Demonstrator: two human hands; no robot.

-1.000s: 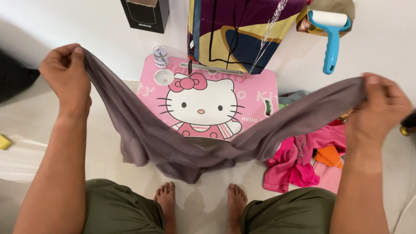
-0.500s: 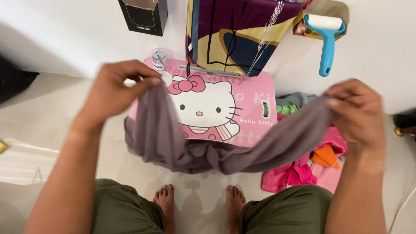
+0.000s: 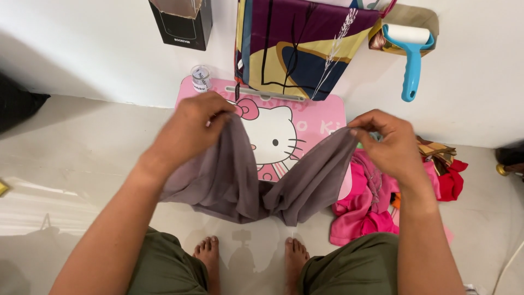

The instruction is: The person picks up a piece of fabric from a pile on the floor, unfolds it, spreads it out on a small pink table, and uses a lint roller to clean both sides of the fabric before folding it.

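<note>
A big soft grey cloth [image 3: 256, 180] hangs in the air between two hands, over the pale floor [image 3: 82, 164]. It is plain grey with no pattern. It sags in the middle like a deep letter V, and the low part bunches up in folds just above the person's bare feet [image 3: 251, 257]. The top ends go up to each hand.

The left hand [image 3: 191, 128] is closed on the left top end of the cloth. Its fingers curl over the edge and pinch it tight. The right hand [image 3: 385, 139] is closed on the right top end, with the thumb and fingers squeezed on the cloth. The two hands are near each other but not touching.

Behind the cloth lies a pink mat [image 3: 305, 125] with a white cartoon cat on it. A heap of pink and red clothes [image 3: 376, 207] sits by the right hand. A bag with many colours [image 3: 300, 43] leans on the wall. A blue roller [image 3: 410, 54] hangs on the wall. A small clear jar [image 3: 200, 77] stands at the mat's corner.
</note>
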